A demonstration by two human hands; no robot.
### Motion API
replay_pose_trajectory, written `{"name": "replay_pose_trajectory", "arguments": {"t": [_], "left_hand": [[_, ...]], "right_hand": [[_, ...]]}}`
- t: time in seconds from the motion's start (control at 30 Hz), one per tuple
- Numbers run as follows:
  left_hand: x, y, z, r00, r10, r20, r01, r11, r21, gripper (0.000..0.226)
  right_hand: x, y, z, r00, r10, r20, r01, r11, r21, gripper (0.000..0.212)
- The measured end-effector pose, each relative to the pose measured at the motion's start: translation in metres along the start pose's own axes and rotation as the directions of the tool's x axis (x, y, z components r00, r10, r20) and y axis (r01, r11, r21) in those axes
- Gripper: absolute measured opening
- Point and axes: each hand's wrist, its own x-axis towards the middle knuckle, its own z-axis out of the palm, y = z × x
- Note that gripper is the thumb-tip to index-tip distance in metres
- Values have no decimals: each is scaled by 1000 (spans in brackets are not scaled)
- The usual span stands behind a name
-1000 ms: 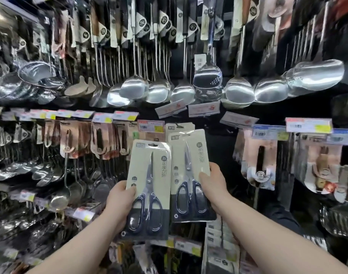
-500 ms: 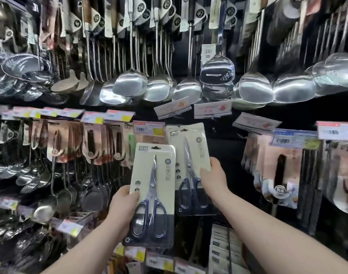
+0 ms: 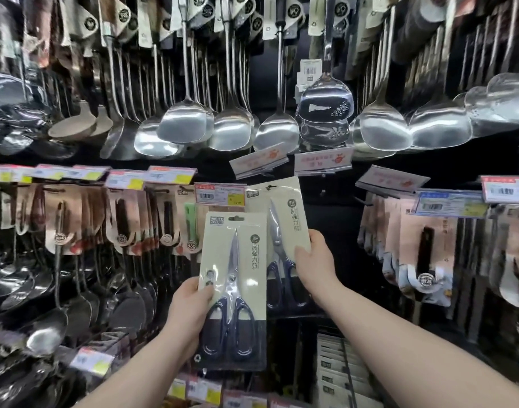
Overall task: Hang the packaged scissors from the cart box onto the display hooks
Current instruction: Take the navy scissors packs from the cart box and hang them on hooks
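I hold two packs of scissors in front of the display wall, each a cream card with dark-handled scissors under clear plastic. My left hand (image 3: 190,304) grips the nearer pack (image 3: 237,260) by its left edge, upright and low. My right hand (image 3: 314,260) holds the farther pack (image 3: 284,210) by its right edge, tilted slightly, its top slot up at a display hook (image 3: 268,187) beneath a tilted price tag (image 3: 259,161). Whether the slot sits on the hook I cannot tell. The cart box is out of view.
Steel spatulas and ladles (image 3: 231,128) hang in a row overhead. Carded peelers and openers (image 3: 122,219) fill hooks at left, similar cards (image 3: 426,245) at right. A price label (image 3: 220,194) sits just above the nearer pack. Boxed goods (image 3: 338,369) are stacked below right.
Both packs have risen toward the hooks. The right-hand pack moved up and back, its top now at the hook under the tag. The view has tilted upward.
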Motion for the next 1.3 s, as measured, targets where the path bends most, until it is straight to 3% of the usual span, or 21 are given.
{"name": "replay_pose_trajectory", "arguments": {"t": [0.43, 0.67, 0.8, 0.93, 1.0, 1.07, 1.17, 1.3], "left_hand": [[17, 4, -2, 995, -25, 93, 23, 1000, 21, 18], [16, 8, 3, 983, 17, 183, -21, 1000, 20, 19], [12, 9, 11, 980, 10, 201, -4, 999, -33, 17], [7, 8, 25, 970, 0, 244, 14, 999, -53, 21], [5, 9, 34, 967, 7, 256, 10, 998, -66, 24], [2, 12, 42, 963, 26, 268, -6, 997, -76, 26], [0, 19, 51, 956, 32, 293, -3, 995, -97, 25], [1, 29, 57, 953, 33, 303, 5, 992, -125, 28]], "right_hand": [[18, 8, 34, 988, 156, 6, -156, 988, 23, 37], [22, 10, 30, 978, 203, -57, -209, 970, -128, 36], [14, 11, 16, 984, 104, -146, -135, 966, -222, 39], [-6, 10, 10, 981, 187, 45, -185, 982, -39, 39], [-16, 13, 8, 982, 164, 96, -155, 984, -90, 21], [-23, 13, 6, 994, 99, 56, -91, 987, -131, 5], [-26, 6, 2, 999, 41, -31, -44, 991, -125, 16], [-20, -4, 0, 999, 12, -38, -17, 993, -120, 24]]}}
